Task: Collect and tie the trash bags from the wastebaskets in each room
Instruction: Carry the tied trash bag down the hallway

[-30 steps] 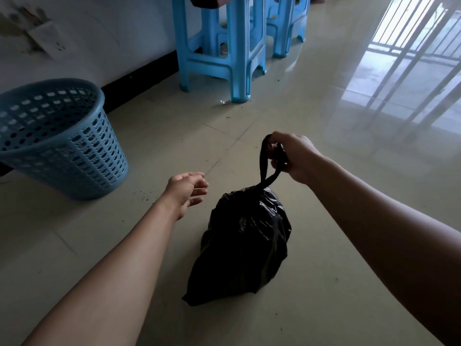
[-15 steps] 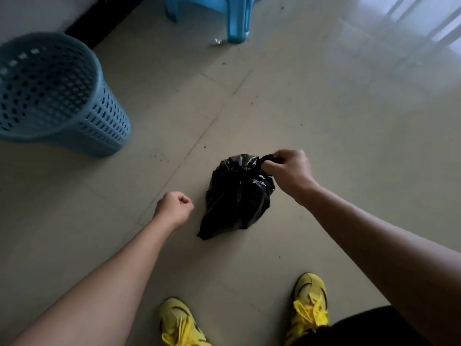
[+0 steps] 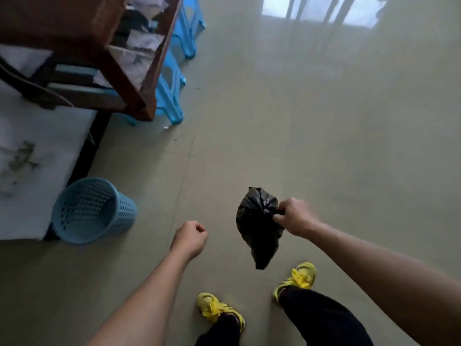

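A tied black trash bag [image 3: 257, 228] hangs in the air above the floor, gripped at its knotted top by my right hand [image 3: 294, 217]. My left hand [image 3: 190, 237] is curled into a fist with nothing in it, a little to the left of the bag. A blue perforated wastebasket [image 3: 92, 211] stands against the wall at the left, with no bag showing inside it.
A dark wooden table [image 3: 119, 71] stands at the upper left, with blue plastic stools [image 3: 172, 96] under and beside it. The white wall [image 3: 32, 156] runs along the left. My yellow shoes [image 3: 296, 278] are on the tiled floor below the bag.
I have stood up, so the view is higher. The bag has been lifted off the floor by my right hand. My left hand went from open to a fist.
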`<state>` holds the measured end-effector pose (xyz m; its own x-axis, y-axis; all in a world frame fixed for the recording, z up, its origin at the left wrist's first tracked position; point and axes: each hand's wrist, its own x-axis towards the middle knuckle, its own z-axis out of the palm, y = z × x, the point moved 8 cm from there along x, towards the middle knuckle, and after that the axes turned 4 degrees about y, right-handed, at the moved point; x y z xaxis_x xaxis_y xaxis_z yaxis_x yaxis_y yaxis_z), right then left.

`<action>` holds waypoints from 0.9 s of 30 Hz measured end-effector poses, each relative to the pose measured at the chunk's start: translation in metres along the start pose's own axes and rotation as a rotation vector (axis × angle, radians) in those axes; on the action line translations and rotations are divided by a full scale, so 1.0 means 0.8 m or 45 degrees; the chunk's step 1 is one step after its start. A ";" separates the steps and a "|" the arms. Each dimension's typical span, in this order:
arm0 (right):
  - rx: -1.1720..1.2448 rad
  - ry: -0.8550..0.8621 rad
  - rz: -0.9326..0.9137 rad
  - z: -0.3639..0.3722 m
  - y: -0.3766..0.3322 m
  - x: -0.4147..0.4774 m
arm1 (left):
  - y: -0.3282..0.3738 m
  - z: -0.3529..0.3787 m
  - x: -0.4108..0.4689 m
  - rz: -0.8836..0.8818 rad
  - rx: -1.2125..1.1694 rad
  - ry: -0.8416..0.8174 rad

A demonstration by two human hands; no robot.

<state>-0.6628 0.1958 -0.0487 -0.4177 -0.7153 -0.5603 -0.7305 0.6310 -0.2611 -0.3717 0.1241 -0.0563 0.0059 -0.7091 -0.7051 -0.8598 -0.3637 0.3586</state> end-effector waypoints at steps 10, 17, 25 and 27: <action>0.014 -0.003 0.280 -0.229 0.274 -0.135 | 0.360 0.061 -0.178 0.424 0.412 -0.086; 0.115 0.089 0.598 -0.355 0.526 -0.224 | 0.613 0.241 -0.285 0.853 0.750 -0.280; 0.397 0.210 1.094 -0.437 0.794 -0.300 | 0.889 0.475 -0.391 1.399 1.260 -0.420; 0.487 0.231 1.224 -0.448 0.853 -0.322 | 0.953 0.535 -0.420 1.522 1.350 -0.462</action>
<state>-1.2477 0.7028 0.1993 -0.8293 0.1231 -0.5450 0.1579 0.9873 -0.0172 -1.2478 0.3438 0.1924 -0.8622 -0.0401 -0.5050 -0.2338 0.9159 0.3264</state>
